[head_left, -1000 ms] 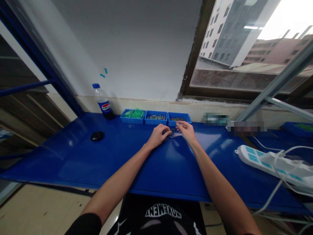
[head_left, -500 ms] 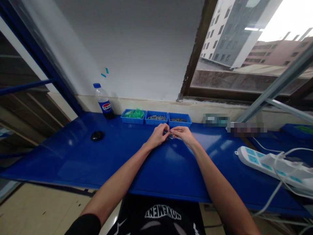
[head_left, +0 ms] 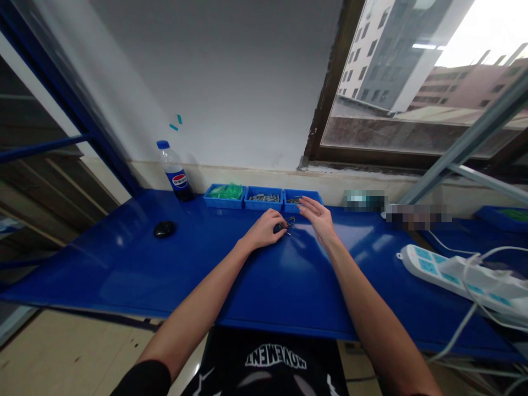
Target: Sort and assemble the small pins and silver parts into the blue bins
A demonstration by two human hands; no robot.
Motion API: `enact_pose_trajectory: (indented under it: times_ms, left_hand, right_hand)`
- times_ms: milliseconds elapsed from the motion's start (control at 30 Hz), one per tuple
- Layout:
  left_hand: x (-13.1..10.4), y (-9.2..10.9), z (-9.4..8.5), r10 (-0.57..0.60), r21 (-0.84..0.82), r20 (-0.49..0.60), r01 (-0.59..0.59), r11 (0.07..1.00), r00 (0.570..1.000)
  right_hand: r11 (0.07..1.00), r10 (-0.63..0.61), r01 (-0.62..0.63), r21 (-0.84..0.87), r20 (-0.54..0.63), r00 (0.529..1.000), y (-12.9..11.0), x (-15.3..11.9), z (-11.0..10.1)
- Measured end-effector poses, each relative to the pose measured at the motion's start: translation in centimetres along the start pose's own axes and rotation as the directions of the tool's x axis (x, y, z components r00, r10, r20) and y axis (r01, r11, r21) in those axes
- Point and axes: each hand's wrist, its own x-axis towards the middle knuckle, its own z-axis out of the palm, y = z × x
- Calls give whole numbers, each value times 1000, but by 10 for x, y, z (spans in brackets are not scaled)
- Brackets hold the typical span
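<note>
My left hand (head_left: 268, 228) is over the middle of the blue table, its fingers closed round some small thin metal pieces (head_left: 290, 222) that stick out to the right of the fingertips. My right hand (head_left: 317, 215) is raised with its fingers apart, just in front of the right blue tray (head_left: 291, 208), and partly covers it. Small metal parts show in that tray. The middle blue tray (head_left: 264, 205) holds small silvery parts, and the left one (head_left: 225, 203) holds green plastic bags.
A bottle (head_left: 176, 173) with a blue cap stands at the back left, behind a black mouse-like object (head_left: 164, 229). On the right lies a white power strip (head_left: 449, 280) with cables. Two blurred objects sit near the wall, right of the trays.
My right hand has moved away from my left hand, up and right to the right tray, and its fingers have opened. My left hand has hardly moved.
</note>
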Motion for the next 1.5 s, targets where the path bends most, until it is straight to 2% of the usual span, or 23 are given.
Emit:
enact_pose_trajectory:
  times_ms: [167, 367, 467, 600, 700, 767, 900, 1100, 1200, 1333, 1400, 1500]
  left_hand:
    - [2, 2, 10, 27, 88, 113, -37, 995, 993]
    - [4, 3, 14, 5, 119, 107, -18, 993, 994]
    - [6, 9, 12, -19, 23, 40, 18, 1000, 999]
    - [9, 14, 7, -117, -135, -136, 98, 986, 984]
    - [8, 12, 5, -199, -216, -244, 147, 965, 949]
    - [7, 9, 5, -232, -252, -260, 166, 953, 937]
    - [6, 6, 8, -219, -256, -222, 160, 953, 950]
    - [7, 11, 4, -184, -187, -175, 151, 971, 967]
    - [5, 11, -6, -167, -53, -129, 161, 986, 977]
    - [1, 7, -15, -130, 43, 68, 127, 991, 989]
    - [0, 5, -14, -128, 58, 118, 122, 991, 985]
    - [-1, 1, -8, -153, 75, 137, 144, 987, 979]
  right_hand:
    - [999, 32, -33, -36, -28, 999, -1, 0, -3]
    - [994, 76, -77, -79, -12, 997, -3, -2, -2]
    - [991, 80, -80, -105, -10, 997, -4, -2, -2]
    - [985, 82, -81, -153, 5, 997, -3, -2, -2]
    - [979, 115, -100, -175, 78, 990, -2, -2, 1]
    - [976, 157, -130, -174, 149, 976, -3, -4, 4]
    - [973, 206, -171, -158, 245, 947, -6, -10, 9]
    - [970, 225, -193, -146, 256, 940, -5, -12, 9]
    - [977, 174, -146, -156, 185, 967, -4, -8, 7]
    - [997, 35, -29, -78, 78, 996, -4, -4, 5]
    - [998, 23, -18, -60, 79, 997, -3, -3, 4]
    - [995, 48, -42, -89, 71, 996, -1, -3, 3]
